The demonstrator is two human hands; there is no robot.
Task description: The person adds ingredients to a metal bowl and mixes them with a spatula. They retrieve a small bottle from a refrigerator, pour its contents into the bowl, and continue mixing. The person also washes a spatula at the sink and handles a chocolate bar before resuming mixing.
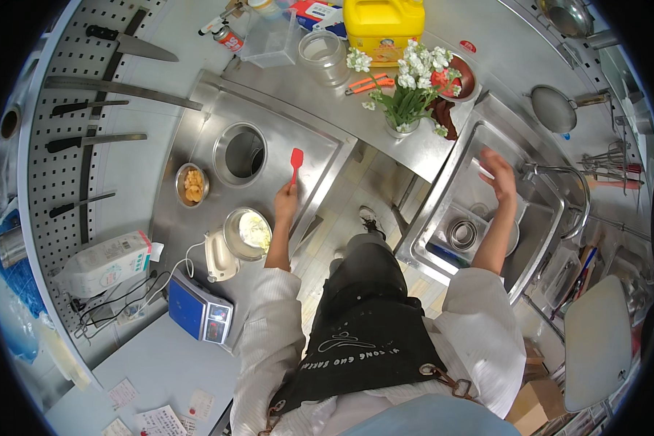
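Observation:
My left hand (286, 206) is closed around the handle of a small red spatula (296, 161), its blade pointing up and away over the steel counter. Just below and left of that hand stands a metal mixing bowl (228, 231) with a pale, creamy mass (254, 229) in it. A cream-coloured hand mixer (220, 257) lies against the bowl. My right hand (498, 176) is raised over the sink (479, 142), fingers apart. A pale blur shows by those fingers, too unclear to name. Steel rings (463, 233) and a white plate (512, 236) lie in the sink below.
A small bowl of yellow-orange pieces (192, 185) sits beside a round well (240, 152) in the counter. A blue scale (199, 309) stands at lower left. White flowers (414, 69), a yellow jug (384, 33) and orange-handled scissors (369, 83) occupy the far counter. The tap (581, 196) arches over the sink.

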